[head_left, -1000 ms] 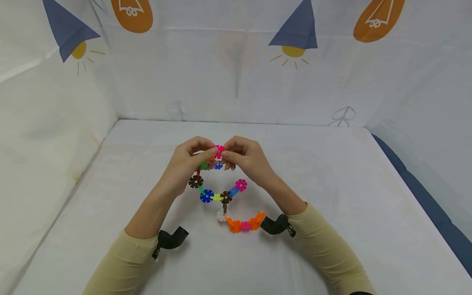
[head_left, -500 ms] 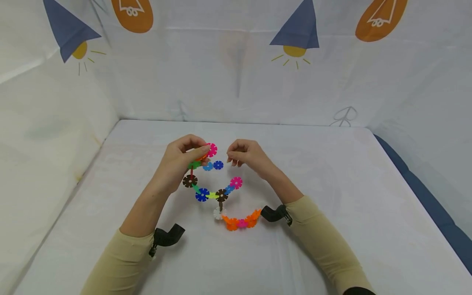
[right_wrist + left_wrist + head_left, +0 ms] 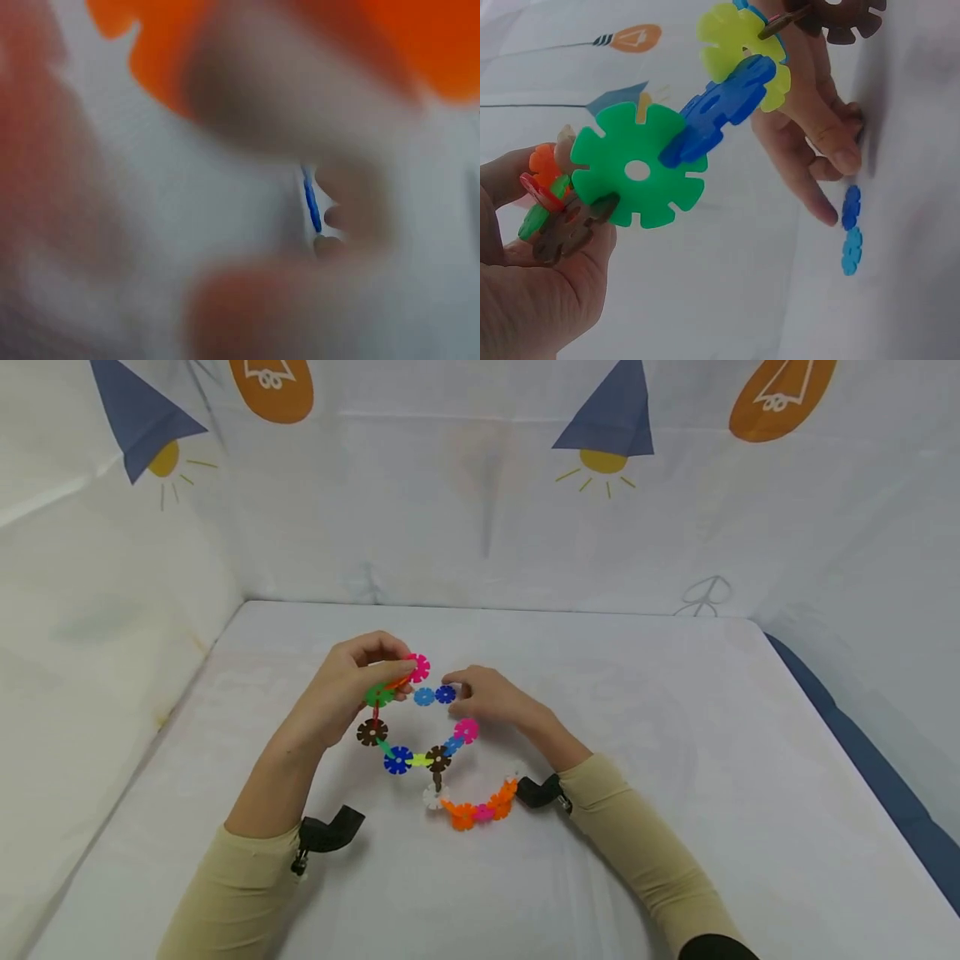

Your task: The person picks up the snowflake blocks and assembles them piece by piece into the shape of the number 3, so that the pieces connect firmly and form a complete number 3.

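Observation:
My left hand (image 3: 341, 689) pinches one end of a long chain of slotted plastic flower discs, by a pink disc (image 3: 419, 667) and an orange one. Below the hand the chain curves down through a green disc (image 3: 637, 165), a dark blue disc (image 3: 398, 760) and a brown disc (image 3: 438, 758), where it branches. One branch rises to another pink disc (image 3: 466, 731); the other passes a white disc (image 3: 432, 797) to several orange discs (image 3: 462, 816). My right hand (image 3: 491, 697) reaches to a separate joined pair, light blue disc (image 3: 424, 697) and dark blue disc (image 3: 446, 694), fingers parted around the dark blue end.
A white table (image 3: 637, 827) lies under both hands. Behind it hangs a white cloth wall (image 3: 420, 527) printed with lamps and bulbs. A dark camera mount (image 3: 332, 832) sits on the left wrist, another camera mount (image 3: 540, 792) on the right, close to the orange discs.
My right hand has let go of the pink disc at the left hand and moved away, then down to the blue pair. My left hand has shifted left with the chain.

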A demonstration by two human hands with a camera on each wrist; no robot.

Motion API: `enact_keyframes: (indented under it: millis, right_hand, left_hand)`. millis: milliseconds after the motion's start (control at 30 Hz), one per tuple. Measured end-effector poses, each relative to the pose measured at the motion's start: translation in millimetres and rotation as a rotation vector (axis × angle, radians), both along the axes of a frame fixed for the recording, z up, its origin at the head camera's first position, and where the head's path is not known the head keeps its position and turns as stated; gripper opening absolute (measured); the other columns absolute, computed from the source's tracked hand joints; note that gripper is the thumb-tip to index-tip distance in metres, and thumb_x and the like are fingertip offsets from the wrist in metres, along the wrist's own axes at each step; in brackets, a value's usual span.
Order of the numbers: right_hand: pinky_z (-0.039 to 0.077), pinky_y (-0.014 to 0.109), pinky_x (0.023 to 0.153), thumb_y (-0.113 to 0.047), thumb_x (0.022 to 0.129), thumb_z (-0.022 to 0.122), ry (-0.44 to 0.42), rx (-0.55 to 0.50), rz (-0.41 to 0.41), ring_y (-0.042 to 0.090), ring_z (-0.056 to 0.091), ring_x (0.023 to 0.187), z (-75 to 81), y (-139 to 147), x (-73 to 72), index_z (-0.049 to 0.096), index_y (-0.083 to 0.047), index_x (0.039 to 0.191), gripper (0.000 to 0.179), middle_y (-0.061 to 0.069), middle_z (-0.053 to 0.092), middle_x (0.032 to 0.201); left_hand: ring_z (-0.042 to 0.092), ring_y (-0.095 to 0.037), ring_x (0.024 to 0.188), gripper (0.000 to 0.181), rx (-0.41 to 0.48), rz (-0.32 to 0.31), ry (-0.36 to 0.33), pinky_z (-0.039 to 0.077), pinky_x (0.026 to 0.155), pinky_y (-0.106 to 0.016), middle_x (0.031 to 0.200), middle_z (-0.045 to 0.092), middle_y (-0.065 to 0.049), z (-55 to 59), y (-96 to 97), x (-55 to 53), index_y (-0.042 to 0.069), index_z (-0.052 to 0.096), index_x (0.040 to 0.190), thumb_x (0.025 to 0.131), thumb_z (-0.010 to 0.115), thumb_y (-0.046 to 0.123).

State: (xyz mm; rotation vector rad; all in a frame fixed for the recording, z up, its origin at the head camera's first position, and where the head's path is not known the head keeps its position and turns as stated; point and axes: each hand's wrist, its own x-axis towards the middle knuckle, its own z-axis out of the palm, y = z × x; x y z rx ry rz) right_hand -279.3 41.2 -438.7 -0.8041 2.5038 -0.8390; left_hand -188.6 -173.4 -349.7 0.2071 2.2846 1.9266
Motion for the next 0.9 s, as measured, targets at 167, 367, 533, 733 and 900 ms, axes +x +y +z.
enact_keyframes:
  millis: [167, 367, 533, 733, 900]
  right_hand:
    - [0.045, 0.025, 0.070, -0.021, 0.090, 0.070, 0.060, 0.040, 0.007, 0.019, 0.053, 0.084, 0.2, -2.8, 5.4, 0.065, -0.012, 0.127, 0.038, 0.006, 0.061, 0.097]
    - [0.046, 0.025, 0.068, -0.023, 0.089, 0.073, 0.100, 0.055, 0.000, 0.018, 0.054, 0.083, -1.7, -6.0, 8.6, 0.067, -0.015, 0.112, 0.025, 0.003, 0.060, 0.094]
    - [0.048, 0.026, 0.074, -0.021, 0.085, 0.078, 0.087, 0.061, -0.017, 0.019, 0.054, 0.086, -3.2, -7.2, 8.2, 0.065, -0.013, 0.102, 0.023, 0.004, 0.059, 0.093]
    - [0.049, 0.027, 0.077, -0.016, 0.082, 0.080, 0.056, 0.030, -0.028, 0.019, 0.054, 0.087, -4.3, -4.5, 7.0, 0.060, -0.010, 0.095, 0.025, 0.004, 0.059, 0.091]
    - [0.049, 0.027, 0.077, -0.011, 0.085, 0.076, 0.009, -0.024, -0.023, 0.020, 0.054, 0.087, -3.8, -0.4, 7.2, 0.057, -0.011, 0.094, 0.020, 0.004, 0.059, 0.091]
  left_hand:
    - [0.067, -0.028, 0.087, 0.022, -0.002, -0.020, 0.003, 0.059, 0.079, -0.029, 0.101, 0.061, -0.006, 0.2, -1.5, 1.1, 0.008, 0.060, 0.107, 0.097, 0.064, 0.026]
    - [0.067, -0.022, 0.084, 0.022, -0.008, -0.023, 0.007, 0.059, 0.078, -0.028, 0.101, 0.060, -0.005, -1.0, -1.8, 1.3, 0.008, 0.060, 0.108, 0.097, 0.063, 0.027]
    - [0.067, -0.023, 0.084, 0.022, 0.006, -0.029, 0.009, 0.059, 0.079, -0.028, 0.100, 0.060, -0.005, -1.9, -1.1, 1.1, 0.007, 0.060, 0.108, 0.097, 0.063, 0.026]
    - [0.066, -0.025, 0.085, 0.022, 0.008, -0.041, 0.009, 0.059, 0.080, -0.028, 0.100, 0.061, -0.006, -3.3, 1.7, 0.3, 0.004, 0.059, 0.108, 0.098, 0.063, 0.024]
    - [0.066, -0.017, 0.081, 0.021, 0.012, -0.045, 0.001, 0.059, 0.080, -0.028, 0.097, 0.061, -0.006, -4.7, 3.6, -0.5, 0.003, 0.059, 0.107, 0.099, 0.061, 0.022]
